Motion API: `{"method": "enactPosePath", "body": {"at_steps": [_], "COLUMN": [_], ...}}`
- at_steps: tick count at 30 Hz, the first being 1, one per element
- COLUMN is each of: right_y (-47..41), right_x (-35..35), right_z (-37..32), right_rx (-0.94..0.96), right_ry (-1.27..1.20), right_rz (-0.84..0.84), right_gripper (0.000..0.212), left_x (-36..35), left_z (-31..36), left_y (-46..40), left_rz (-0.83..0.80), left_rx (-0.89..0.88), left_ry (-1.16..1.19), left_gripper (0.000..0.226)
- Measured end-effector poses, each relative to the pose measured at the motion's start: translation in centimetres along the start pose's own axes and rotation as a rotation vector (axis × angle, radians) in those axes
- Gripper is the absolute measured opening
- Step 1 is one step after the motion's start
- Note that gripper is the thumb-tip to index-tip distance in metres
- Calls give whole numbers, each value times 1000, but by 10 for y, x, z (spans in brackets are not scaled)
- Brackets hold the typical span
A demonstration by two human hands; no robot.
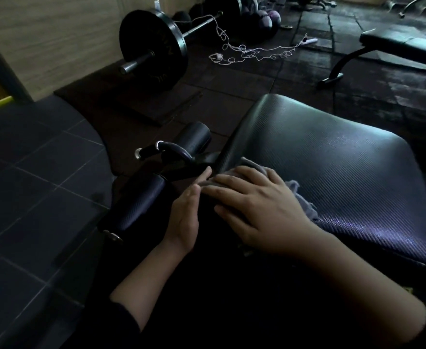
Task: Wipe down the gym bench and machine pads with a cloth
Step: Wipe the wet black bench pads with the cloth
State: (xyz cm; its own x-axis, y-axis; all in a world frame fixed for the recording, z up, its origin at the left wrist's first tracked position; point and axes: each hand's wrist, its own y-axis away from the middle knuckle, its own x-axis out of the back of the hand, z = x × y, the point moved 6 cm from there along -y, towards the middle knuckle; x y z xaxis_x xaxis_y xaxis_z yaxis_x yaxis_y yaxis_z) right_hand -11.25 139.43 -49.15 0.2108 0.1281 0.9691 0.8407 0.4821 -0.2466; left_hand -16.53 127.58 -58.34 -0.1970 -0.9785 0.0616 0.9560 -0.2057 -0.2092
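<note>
The cloth point(292, 195), a grey fraying rag, sits bunched on the near left edge of the bench pad point(332, 157), and I've got my right hand point(262, 207) flat on top of it, fingers spread and pressing it into the vinyl. So no real grip there, more of an open palm push. My left hand point(185, 210) is alongside at the pad's edge, fingers straight, tips touching the cloth's near fold and the seam where the pad drops off. It pinches nothing as far as I can see.

Pretty sure I'm mid-wipe on the edge of this pad. Most of the surface stretches away to the right and up from the cloth, so my guess is the next move is a long sweep across that way, keeping the palm flat so the rag doesn't roll up under my hand. After that the two roller pads point(141, 202) just left of the bench would want a wrap-around wipe, which means actually closing a hand round the cloth.

The pad is black textured vinyl and catches a bit of shine on the far right side. The room is dim: dark rubber floor tiles point(232, 79), a loaded barbell point(154, 55) by the wall, a tangle of white cord point(244, 50) on the floor, and a second bench point(403, 47) further off.
</note>
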Motion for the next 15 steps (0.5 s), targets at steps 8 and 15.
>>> {"method": "enactPosePath", "body": {"at_steps": [8, 15], "right_y": [-2, -48], "right_x": [14, -9], "right_z": [64, 7], "right_rx": [-197, -178], "right_ry": [-39, 64], "right_rz": [-39, -26], "right_gripper": [56, 48], "left_x": [0, 5], "left_z": [17, 15], "left_y": [9, 13], "left_rz": [-113, -79], "left_rx": [-110, -185], "left_ry": [-127, -136], "left_gripper": [71, 74]}}
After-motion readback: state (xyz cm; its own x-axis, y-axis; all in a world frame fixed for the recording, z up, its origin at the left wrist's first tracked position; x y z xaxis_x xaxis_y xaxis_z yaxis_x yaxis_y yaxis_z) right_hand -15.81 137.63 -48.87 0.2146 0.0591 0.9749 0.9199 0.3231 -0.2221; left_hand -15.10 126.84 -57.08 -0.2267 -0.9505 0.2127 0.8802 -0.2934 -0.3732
